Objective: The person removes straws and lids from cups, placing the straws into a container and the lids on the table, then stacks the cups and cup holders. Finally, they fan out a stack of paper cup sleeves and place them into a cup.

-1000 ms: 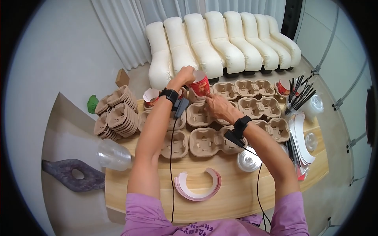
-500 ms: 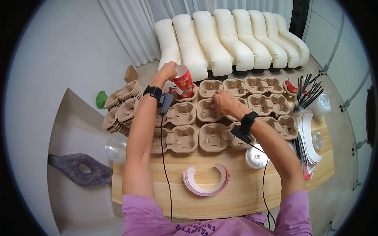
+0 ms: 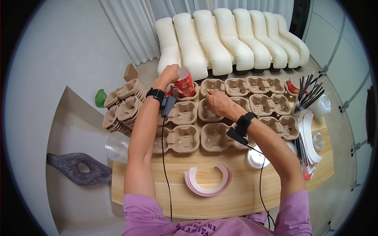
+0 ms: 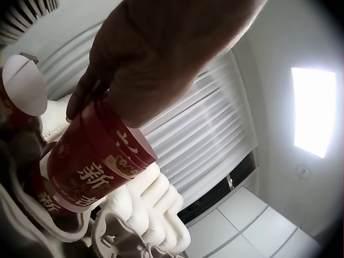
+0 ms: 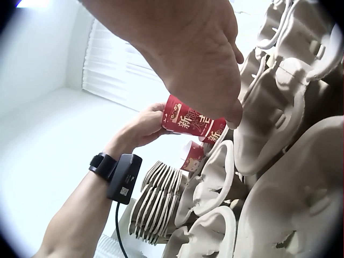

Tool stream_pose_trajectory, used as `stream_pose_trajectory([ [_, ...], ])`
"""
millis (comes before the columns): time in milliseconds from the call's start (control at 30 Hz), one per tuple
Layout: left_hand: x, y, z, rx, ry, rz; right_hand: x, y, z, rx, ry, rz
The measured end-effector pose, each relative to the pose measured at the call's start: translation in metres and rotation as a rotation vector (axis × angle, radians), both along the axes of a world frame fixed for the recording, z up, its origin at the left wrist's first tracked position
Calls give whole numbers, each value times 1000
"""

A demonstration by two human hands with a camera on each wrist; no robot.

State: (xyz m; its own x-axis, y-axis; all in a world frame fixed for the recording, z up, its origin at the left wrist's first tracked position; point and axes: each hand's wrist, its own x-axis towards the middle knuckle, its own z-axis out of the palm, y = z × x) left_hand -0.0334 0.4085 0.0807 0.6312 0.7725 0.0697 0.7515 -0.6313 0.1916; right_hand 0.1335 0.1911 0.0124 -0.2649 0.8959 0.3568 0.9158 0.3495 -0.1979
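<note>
My left hand [image 3: 170, 74] grips a red printed cup sleeve [image 3: 184, 83] by its upper rim, fingers reaching over the edge. Gold characters show on the sleeve's side in the left wrist view, and its lower end sits in or just over another red sleeve [image 4: 47, 200] in a cardboard cup carrier. A further red sleeve [image 4: 15, 110] with a white inside stands beside it. My right hand [image 3: 221, 104] is over the neighbouring brown carriers, fingers loosely bent, fingertips right at the rim of a carrier [image 5: 263, 134]. Its far fingers are partly hidden.
Rows of carriers [image 3: 214, 137] cover the table's far half, with stacked carriers [image 3: 128, 106] at left. Curved paper strips [image 3: 208, 192] lie in front. Clear cups [image 3: 117, 146] stand left; black straws [image 3: 309, 94], lids [image 3: 258, 157] and white strips [image 3: 309, 137] are at right.
My left hand has carried the red sleeve left and down onto the sleeve in the left carrier. My right hand has left the sleeve and come down to the carriers.
</note>
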Motion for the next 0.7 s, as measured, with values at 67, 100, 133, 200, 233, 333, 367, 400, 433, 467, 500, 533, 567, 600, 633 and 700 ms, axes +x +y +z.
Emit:
stream_pose_trajectory([
  [67,1,-7,3,-30,38,27,-4,2,5,-77,-63,-6],
  [100,1,-12,4,-32,39,27,-6,3,5,-78,-62,-6],
  [133,0,-12,1,-34,39,27,-7,6,1,-63,-64,-7],
  [200,0,-13,-4,-60,20,20,-8,12,-7,-51,-65,-6],
  [233,-1,-13,-8,-84,0,13,-10,14,-9,-16,-33,-2],
  [333,0,-11,-20,-38,8,-70,-13,20,-12,34,1,35],
  [367,0,-9,-24,-34,10,-69,-14,23,-11,50,3,67],
  [400,1,-7,-28,-17,18,-74,-16,29,-15,54,5,68],
  [433,1,-6,-31,-1,26,-78,-16,39,-29,122,6,87],
  [467,1,-13,-27,2,27,-78,-19,43,-32,189,7,105],
  [500,0,-20,-24,-32,0,-44,-19,46,-34,192,9,105],
  [533,-1,-22,-23,-66,-27,-11,-23,45,-29,82,1,98],
  [567,-1,-19,-24,-64,-25,-11,-26,44,-24,-29,-6,92],
  [600,-1,-18,-25,-54,-27,-28,-30,42,-19,-28,-5,91],
  [633,-1,-16,-28,-43,-30,-45,-33,39,-16,-53,6,91],
  [700,-1,-13,-33,-40,-38,-44,-39,36,-10,-78,17,90],
])
